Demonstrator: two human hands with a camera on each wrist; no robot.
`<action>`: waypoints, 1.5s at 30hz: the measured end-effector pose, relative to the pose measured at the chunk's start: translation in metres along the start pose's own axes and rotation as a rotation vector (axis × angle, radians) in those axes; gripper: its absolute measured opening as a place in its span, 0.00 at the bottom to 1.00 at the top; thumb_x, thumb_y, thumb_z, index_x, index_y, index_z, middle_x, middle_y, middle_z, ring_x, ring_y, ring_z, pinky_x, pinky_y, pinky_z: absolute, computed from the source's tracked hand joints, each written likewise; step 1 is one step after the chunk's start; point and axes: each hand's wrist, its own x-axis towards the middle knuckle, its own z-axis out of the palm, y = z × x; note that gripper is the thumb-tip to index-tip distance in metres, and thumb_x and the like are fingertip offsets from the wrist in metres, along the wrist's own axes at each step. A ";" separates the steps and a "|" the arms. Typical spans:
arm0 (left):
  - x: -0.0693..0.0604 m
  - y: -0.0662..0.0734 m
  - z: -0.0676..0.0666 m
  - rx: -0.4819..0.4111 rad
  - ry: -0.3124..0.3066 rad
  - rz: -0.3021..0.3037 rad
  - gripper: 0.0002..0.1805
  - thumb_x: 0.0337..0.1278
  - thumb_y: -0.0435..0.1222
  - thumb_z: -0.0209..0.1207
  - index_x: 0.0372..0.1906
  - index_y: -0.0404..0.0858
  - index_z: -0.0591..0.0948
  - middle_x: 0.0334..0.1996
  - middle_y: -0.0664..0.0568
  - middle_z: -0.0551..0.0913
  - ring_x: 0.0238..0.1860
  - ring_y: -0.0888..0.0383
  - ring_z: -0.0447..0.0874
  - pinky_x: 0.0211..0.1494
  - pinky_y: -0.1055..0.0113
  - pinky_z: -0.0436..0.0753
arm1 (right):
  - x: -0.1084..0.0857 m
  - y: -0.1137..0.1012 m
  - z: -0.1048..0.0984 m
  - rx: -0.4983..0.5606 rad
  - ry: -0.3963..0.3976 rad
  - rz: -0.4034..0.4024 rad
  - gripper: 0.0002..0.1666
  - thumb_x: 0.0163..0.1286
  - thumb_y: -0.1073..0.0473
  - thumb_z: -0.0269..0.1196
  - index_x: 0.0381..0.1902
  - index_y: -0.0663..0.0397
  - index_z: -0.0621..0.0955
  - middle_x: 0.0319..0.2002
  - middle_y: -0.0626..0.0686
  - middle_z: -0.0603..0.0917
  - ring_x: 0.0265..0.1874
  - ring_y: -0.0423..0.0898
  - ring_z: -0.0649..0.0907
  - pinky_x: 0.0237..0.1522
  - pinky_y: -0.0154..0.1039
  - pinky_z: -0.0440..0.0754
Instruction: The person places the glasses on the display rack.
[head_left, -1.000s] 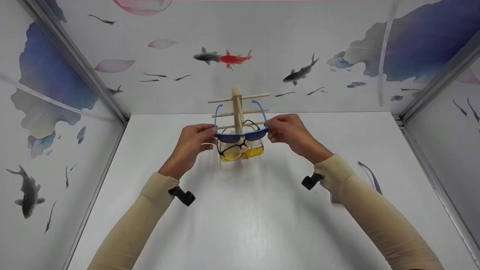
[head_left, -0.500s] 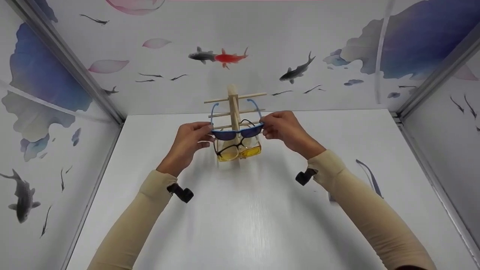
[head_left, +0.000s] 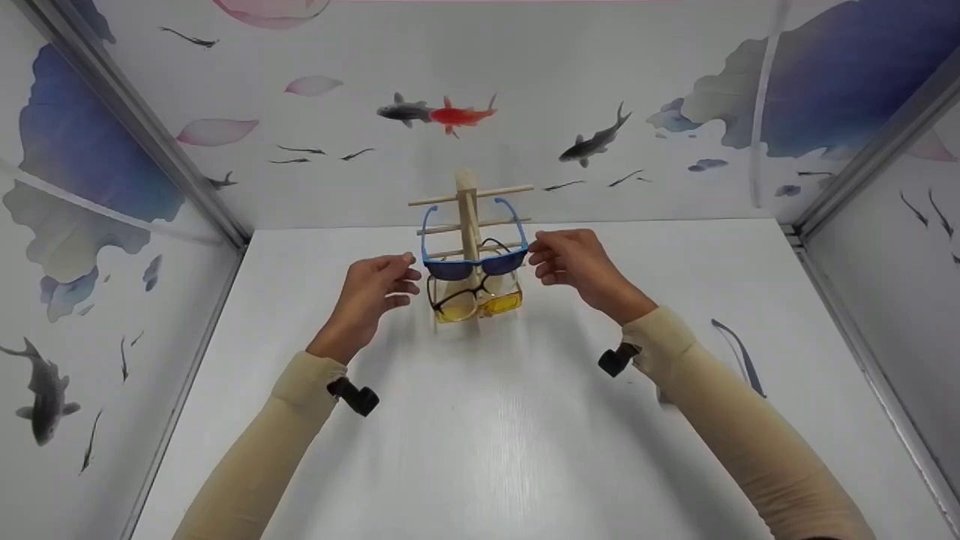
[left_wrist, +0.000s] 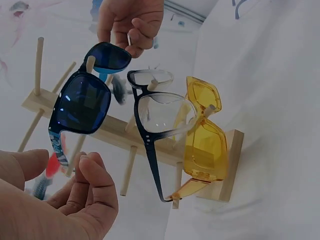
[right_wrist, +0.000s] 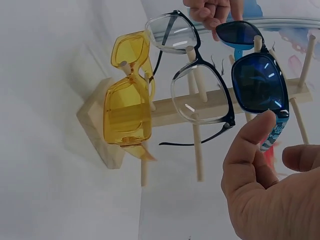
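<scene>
Blue-framed sunglasses point(head_left: 454, 268) with dark lenses rest on a peg of the wooden stand point(head_left: 468, 217). Below them on the same stand hang black-and-clear glasses point(left_wrist: 165, 114) and yellow glasses point(right_wrist: 127, 112). My left hand point(head_left: 369, 300) is just left of the sunglasses, fingers loosely bent and apart from the frame. Close by the right hinge, my right hand point(head_left: 581, 268) has its fingers relaxed with a small gap to the frame. In the left wrist view, thumb and fingers stand apart around the temple arm point(left_wrist: 59, 150) without gripping it.
Another pair of glasses with a grey-blue temple arm point(head_left: 739, 352) lies on the white table point(head_left: 480, 450), partly hidden behind the right forearm. White panels with printed fish and petals stand at the back and both sides.
Both hands have let go of the blue sunglasses. The left has moved slightly left and down, the right slightly right. The sunglasses stay on the stand.
</scene>
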 end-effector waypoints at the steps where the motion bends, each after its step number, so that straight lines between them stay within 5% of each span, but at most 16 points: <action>1: 0.000 -0.003 -0.001 0.008 0.009 -0.008 0.20 0.86 0.45 0.59 0.64 0.34 0.84 0.50 0.44 0.87 0.49 0.51 0.87 0.52 0.64 0.88 | 0.000 0.003 -0.001 -0.018 0.004 -0.001 0.21 0.87 0.51 0.59 0.52 0.67 0.85 0.40 0.56 0.86 0.31 0.44 0.84 0.38 0.35 0.88; 6: 0.000 -0.022 -0.005 0.088 0.032 -0.076 0.21 0.84 0.44 0.62 0.63 0.31 0.84 0.50 0.42 0.87 0.45 0.53 0.87 0.47 0.64 0.88 | 0.002 0.018 -0.002 -0.123 0.001 0.014 0.18 0.83 0.54 0.64 0.53 0.65 0.88 0.45 0.61 0.87 0.32 0.44 0.86 0.39 0.36 0.90; 13: 0.001 -0.038 -0.001 0.186 -0.038 -0.157 0.26 0.84 0.45 0.60 0.67 0.27 0.82 0.56 0.35 0.87 0.46 0.50 0.89 0.44 0.66 0.87 | 0.006 0.032 0.005 -0.147 -0.058 0.044 0.18 0.83 0.53 0.64 0.54 0.63 0.89 0.52 0.67 0.87 0.34 0.46 0.87 0.39 0.35 0.90; 22: 0.002 -0.045 0.007 0.153 -0.089 -0.160 0.20 0.84 0.42 0.60 0.61 0.29 0.86 0.51 0.39 0.89 0.42 0.53 0.88 0.45 0.63 0.88 | 0.010 0.032 0.010 -0.046 -0.032 -0.008 0.18 0.82 0.57 0.59 0.50 0.65 0.89 0.45 0.64 0.88 0.31 0.44 0.85 0.36 0.35 0.89; 29: 0.001 -0.048 0.009 0.121 -0.099 -0.128 0.18 0.85 0.40 0.58 0.61 0.29 0.86 0.50 0.41 0.90 0.44 0.53 0.88 0.49 0.61 0.88 | 0.011 0.032 0.012 -0.075 -0.053 -0.048 0.19 0.80 0.62 0.56 0.51 0.73 0.87 0.46 0.70 0.86 0.32 0.47 0.85 0.36 0.36 0.89; 38: -0.006 -0.041 0.010 0.113 -0.069 -0.110 0.17 0.84 0.38 0.59 0.60 0.29 0.87 0.52 0.39 0.89 0.45 0.52 0.88 0.50 0.62 0.88 | 0.008 0.029 0.010 -0.052 -0.103 -0.057 0.16 0.80 0.62 0.57 0.45 0.64 0.89 0.44 0.65 0.86 0.33 0.46 0.85 0.35 0.36 0.88; 45: -0.010 -0.035 0.011 0.124 -0.032 -0.070 0.19 0.84 0.39 0.60 0.62 0.27 0.86 0.52 0.38 0.89 0.43 0.54 0.88 0.47 0.65 0.88 | 0.009 0.032 0.006 -0.015 -0.145 -0.030 0.18 0.80 0.62 0.56 0.49 0.72 0.87 0.46 0.64 0.87 0.35 0.47 0.85 0.37 0.36 0.88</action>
